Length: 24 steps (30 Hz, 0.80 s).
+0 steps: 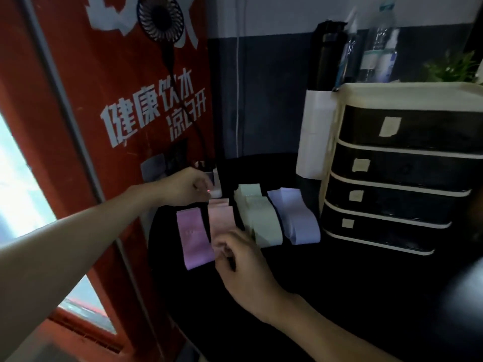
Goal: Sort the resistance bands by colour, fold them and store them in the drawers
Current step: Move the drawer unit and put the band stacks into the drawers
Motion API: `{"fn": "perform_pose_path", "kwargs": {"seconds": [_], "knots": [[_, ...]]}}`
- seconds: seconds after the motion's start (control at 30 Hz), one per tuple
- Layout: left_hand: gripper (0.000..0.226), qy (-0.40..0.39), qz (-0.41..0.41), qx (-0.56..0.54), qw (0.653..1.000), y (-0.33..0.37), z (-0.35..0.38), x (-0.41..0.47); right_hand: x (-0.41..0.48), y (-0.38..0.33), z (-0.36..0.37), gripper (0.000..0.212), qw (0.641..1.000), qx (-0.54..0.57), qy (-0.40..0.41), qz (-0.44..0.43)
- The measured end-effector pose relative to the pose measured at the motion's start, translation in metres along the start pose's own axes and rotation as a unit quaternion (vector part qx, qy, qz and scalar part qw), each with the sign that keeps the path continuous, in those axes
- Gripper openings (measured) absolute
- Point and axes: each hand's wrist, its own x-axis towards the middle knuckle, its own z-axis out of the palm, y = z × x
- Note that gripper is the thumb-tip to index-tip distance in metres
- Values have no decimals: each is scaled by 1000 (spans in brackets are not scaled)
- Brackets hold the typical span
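The pink band [221, 220] is pinched at its near end by the right hand [235, 259]; beyond that pinch, the grip of the left hand [187, 189] cannot be told.

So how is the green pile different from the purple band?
The green pile is pale green and several bands deep; the purple band is bright and looks single. The green pile lies nearer the drawers; the purple band lies at the row's left end. Both lie flat on the dark table.
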Motion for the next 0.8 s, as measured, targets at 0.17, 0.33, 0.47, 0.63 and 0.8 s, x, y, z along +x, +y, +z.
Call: {"fn": "perform_pose_path", "kwargs": {"seconds": [0.17, 0.33, 0.47, 0.63, 0.8], "knots": [[16, -30, -56, 43, 997, -32, 14, -13, -7, -2, 17, 42, 968, -234, -58, -64], [52, -85, -66, 19, 994, -43, 27, -23, -8, -3, 21, 41, 954, -282, -85, -66], [31, -75, -67, 30, 994, -49, 31, -22, -9, -3, 20, 33, 956, -273, -80, -67], [43, -84, -88, 15, 992, -46, 28, -20, -8, -6, 19, 29, 958, -265, -82, -71], [28, -77, -83, 43, 993, -42, 28, -22, -9, -5, 19, 33, 956, -270, -94, -62]]}}
